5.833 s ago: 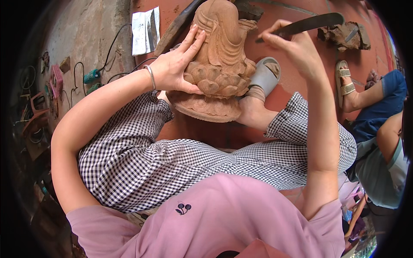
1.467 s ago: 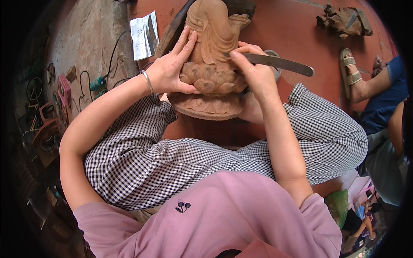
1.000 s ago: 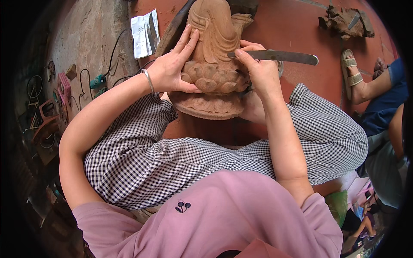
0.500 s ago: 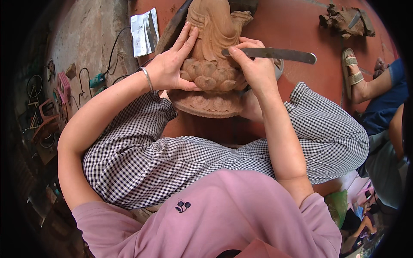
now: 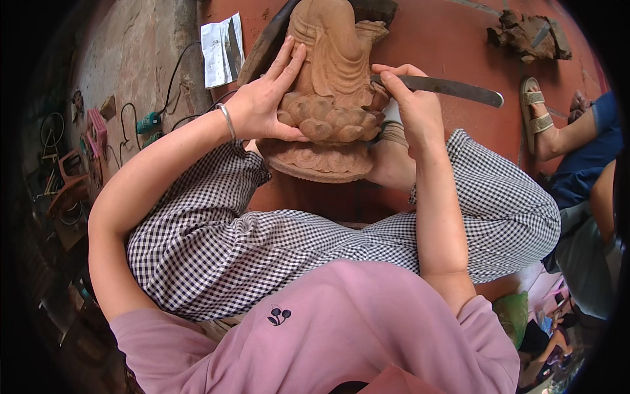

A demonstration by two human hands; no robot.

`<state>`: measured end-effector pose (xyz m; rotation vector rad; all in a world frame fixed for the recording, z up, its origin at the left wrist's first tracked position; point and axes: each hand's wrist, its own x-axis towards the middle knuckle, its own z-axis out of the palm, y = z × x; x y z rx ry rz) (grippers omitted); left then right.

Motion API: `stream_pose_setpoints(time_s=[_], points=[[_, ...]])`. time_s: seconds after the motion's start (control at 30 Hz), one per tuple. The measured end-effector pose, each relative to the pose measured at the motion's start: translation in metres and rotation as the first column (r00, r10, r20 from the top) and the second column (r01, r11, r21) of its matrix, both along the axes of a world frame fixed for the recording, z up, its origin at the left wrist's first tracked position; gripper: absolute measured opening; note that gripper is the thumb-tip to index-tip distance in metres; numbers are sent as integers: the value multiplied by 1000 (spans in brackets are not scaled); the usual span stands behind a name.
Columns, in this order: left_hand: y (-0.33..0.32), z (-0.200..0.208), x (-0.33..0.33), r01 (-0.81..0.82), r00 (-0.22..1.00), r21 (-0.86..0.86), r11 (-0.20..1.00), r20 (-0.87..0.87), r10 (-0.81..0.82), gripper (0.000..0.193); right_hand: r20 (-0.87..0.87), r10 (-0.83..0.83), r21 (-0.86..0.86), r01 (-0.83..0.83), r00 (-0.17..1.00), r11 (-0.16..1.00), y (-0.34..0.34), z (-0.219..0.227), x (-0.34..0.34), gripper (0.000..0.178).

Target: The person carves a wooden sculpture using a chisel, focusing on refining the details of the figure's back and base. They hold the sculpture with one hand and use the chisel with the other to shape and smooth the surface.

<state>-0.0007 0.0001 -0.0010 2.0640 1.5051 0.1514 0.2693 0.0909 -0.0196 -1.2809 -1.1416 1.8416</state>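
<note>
A carved reddish-brown wooden statue [image 5: 331, 79] with a lotus-petal base stands on the red floor between my checked-trouser legs. My left hand [image 5: 266, 102] lies flat against the statue's left side, fingers spread, a thin bangle on the wrist. My right hand [image 5: 410, 108] grips a long flat metal carving blade [image 5: 453, 88]; its near end touches the statue's right side and its far end points right.
A folded paper [image 5: 220, 43] lies at the upper left beside cables and a small teal power tool [image 5: 149, 123]. A lump of wood scraps [image 5: 528, 36] sits upper right. Another person's sandalled foot [image 5: 538, 115] and blue-clad leg are at the right.
My right hand with the blade came down from above the statue to its right side and has been making small strokes there. My left hand stayed on the statue.
</note>
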Motion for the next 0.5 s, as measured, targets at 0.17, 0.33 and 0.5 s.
stream_pose_setpoints(time_s=[0.17, 0.33, 0.5], points=[[1, 1, 2, -8, 1000, 1, 1000, -11, 8, 145, 230, 209, 203, -257, 950, 945, 13, -3, 4, 24], [1, 1, 2, -2, 1000, 14, 1000, -9, 2, 142, 292, 169, 110, -209, 941, 972, 15, 2, -10, 29], [1, 0, 2, -5, 1000, 23, 1000, -21, 6, 142, 287, 55, 391, -169, 956, 905, 3, -11, -19, 29]])
